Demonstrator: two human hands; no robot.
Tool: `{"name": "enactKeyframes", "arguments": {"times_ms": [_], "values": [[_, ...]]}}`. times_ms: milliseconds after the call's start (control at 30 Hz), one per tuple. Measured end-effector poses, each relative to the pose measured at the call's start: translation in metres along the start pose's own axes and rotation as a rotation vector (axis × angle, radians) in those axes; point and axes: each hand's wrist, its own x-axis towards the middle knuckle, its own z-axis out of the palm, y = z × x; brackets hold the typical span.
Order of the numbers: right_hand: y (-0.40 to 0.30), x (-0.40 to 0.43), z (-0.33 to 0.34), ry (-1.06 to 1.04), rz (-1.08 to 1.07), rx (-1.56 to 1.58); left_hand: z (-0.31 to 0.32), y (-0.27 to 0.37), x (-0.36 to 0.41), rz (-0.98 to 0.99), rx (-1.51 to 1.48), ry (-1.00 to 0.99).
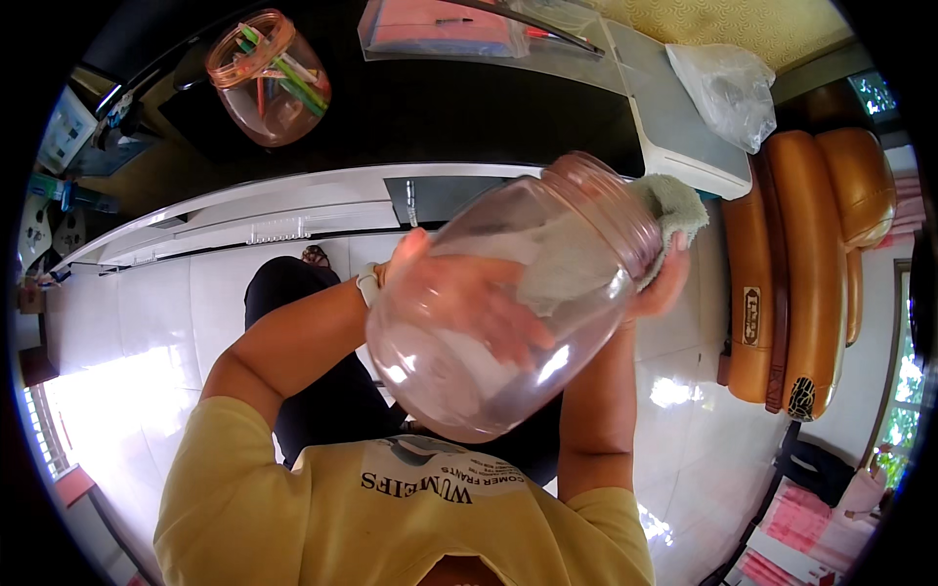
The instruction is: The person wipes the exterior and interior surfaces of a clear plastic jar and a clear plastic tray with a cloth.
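Note:
A clear pinkish wide-mouthed jar point(440, 388) is tilted in front of my chest, its threaded neck towards the upper right. My left hand point(476, 304) supports it from beneath, the palm and fingers showing through the clear wall and the thumb at the side. At the jar's neck, my right hand point(663, 286) grips a grey-green cloth point(681, 205) against the rim. More cloth shows through the jar; whether it lies inside or behind the wall I cannot tell. No lid is on the jar.
A similar jar point(275, 110) holding coloured pencils stands on the black tabletop point(454, 117). Further back are a clear folder point(440, 29) with papers and pens, a grey-and-white box-like item point(674, 110) and a plastic bag point(725, 91). A brown leather sofa point(791, 278) is at right.

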Motion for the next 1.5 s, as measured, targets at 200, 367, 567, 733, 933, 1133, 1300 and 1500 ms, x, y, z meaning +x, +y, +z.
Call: {"name": "enactKeyframes", "arguments": {"times_ms": [200,367,567,733,933,1133,1300,1500], "values": [[-0.020,0.003,0.000,0.253,0.013,-0.320,0.022,0.037,0.002,0.010,0.532,0.135],[-0.024,0.007,0.017,0.467,-0.256,-0.733,0.035,0.056,-0.010,0.209,0.798,0.478],[0.006,0.012,0.022,-0.045,-0.356,-1.572,0.043,0.043,-0.009,0.287,1.529,0.572],[0.023,0.008,0.033,0.002,-0.322,-1.522,0.036,0.020,0.007,0.398,1.701,0.603],[0.032,0.006,0.040,0.014,-0.271,-1.455,0.030,0.025,0.005,0.407,1.557,0.726],[0.021,0.003,0.042,-0.021,-0.218,-1.291,0.029,0.032,-0.004,0.333,1.338,0.625],[0.004,-0.001,0.027,0.037,-0.172,-0.952,0.041,0.037,-0.008,0.067,0.638,0.294],[0.012,-0.001,0.012,0.091,0.129,-0.664,0.037,0.021,-0.005,-0.001,0.151,0.133]]}}
